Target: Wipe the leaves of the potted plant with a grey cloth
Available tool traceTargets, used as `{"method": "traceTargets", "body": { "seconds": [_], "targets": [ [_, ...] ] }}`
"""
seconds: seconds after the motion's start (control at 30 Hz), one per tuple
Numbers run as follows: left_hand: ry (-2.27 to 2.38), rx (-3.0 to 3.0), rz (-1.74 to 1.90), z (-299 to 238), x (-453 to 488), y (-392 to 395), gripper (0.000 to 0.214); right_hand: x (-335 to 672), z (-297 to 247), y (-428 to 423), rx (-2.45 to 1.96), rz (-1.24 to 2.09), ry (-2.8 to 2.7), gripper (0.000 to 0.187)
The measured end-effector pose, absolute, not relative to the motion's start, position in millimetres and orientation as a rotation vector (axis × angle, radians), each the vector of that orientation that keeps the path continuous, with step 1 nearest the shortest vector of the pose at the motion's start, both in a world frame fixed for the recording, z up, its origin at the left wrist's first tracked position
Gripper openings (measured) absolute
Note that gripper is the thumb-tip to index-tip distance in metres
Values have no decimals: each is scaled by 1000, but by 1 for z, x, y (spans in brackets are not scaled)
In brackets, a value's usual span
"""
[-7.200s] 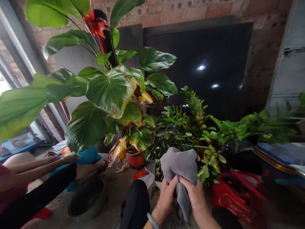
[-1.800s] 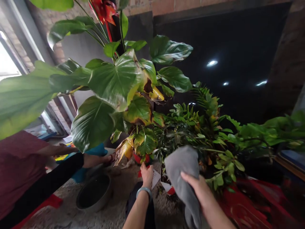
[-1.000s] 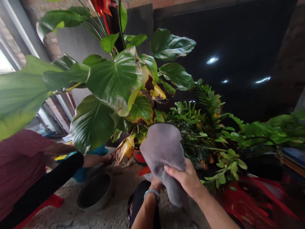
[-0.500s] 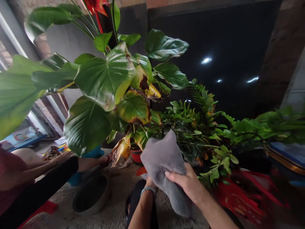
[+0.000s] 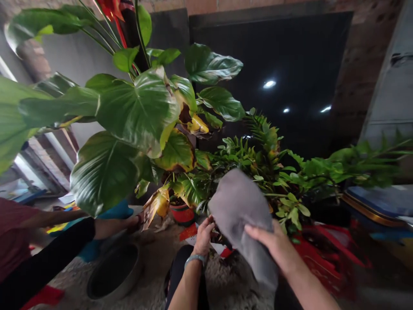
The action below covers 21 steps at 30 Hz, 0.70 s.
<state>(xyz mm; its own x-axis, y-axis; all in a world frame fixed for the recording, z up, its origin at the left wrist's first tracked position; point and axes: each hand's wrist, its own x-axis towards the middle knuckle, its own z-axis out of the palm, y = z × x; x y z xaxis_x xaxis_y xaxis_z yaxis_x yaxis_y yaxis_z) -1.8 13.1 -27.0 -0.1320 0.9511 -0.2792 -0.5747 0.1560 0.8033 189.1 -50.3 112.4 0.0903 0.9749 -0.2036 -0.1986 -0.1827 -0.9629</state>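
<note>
A grey cloth (image 5: 240,200) hangs in front of the plants. My right hand (image 5: 272,241) is closed on it, thumb on top, and its lower end droops toward the ground. My left hand (image 5: 203,237), with a pale bangle on the wrist, is just left of the cloth's edge. Its fingers are loosely bent and slightly apart, with nothing visible in them. Beyond the hands stands a large-leafed potted plant (image 5: 137,110), some leaves yellow and brown at the edges, in a red pot (image 5: 182,214).
A dark round basin (image 5: 114,269) stands on the ground at lower left. Another person's black-clad leg (image 5: 48,254) stretches in from the left. Smaller leafy plants (image 5: 298,172) spread to the right, above red bags (image 5: 322,258). A dark glossy panel (image 5: 271,56) stands behind.
The cloth has moved right in my right hand. My left hand has come out from behind it and now shows beside it. The view has turned slightly right.
</note>
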Motion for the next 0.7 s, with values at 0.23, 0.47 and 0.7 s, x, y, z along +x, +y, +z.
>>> {"method": "traceTargets", "body": {
  "seconds": [0.23,0.47,0.7],
  "targets": [
    [1088,491,1481,-24,-5,11,31,188,113,-23,-1123,1530,-403,28],
    [1050,482,1533,-16,-4,15,37,211,89,-69,-1236,1385,-555,47],
    [1143,597,1477,-5,-8,19,48,216,142,-4,-1051,1182,-320,33]
  ]
}}
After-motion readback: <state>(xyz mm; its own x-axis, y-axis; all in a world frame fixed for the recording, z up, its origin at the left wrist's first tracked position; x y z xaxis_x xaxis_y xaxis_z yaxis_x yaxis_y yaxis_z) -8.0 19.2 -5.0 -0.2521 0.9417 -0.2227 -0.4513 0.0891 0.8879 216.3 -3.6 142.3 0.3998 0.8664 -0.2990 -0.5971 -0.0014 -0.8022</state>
